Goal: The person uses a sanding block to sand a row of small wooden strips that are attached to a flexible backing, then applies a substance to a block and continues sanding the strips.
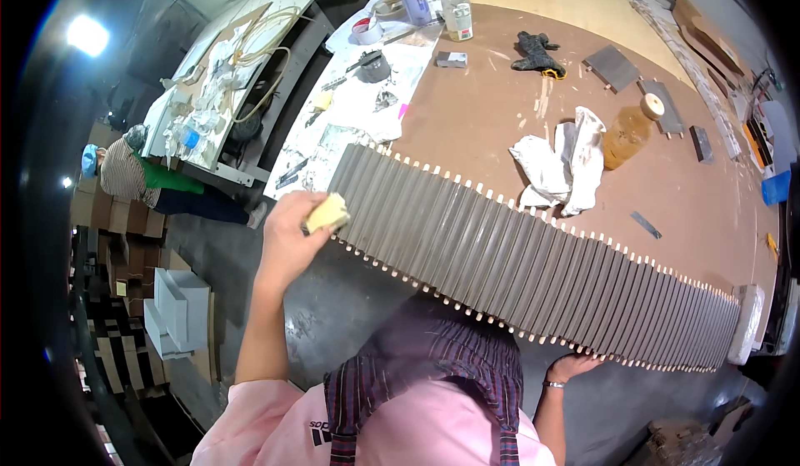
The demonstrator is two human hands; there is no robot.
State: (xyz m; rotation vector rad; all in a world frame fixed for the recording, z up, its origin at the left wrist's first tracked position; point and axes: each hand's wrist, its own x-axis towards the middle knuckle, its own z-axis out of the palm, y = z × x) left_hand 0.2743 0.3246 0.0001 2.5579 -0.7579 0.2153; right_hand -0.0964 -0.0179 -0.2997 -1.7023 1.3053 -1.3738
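My left hand [292,231] is closed round a yellow sponge [328,214], at the left end of a long row of grey slats [467,237]. The slats lie side by side in a curving band, with pale dowel ends sticking out along both long edges. The sponge touches or nearly touches the first slats. Farther right, my right hand [573,367] holds the near edge of the row from below; some of its fingers are hidden under the slats. Beyond the row, a crumpled white cloth [567,162] lies on the brown table [483,108].
An amber jar [629,137] stands behind the cloth, near a dark glove [537,54] and loose grey blocks [612,68]. Bottles [457,14] and cups occupy the far left. A wrapped block [744,324] adjoins the row's right end. A person [133,170] bends by the left-hand table.
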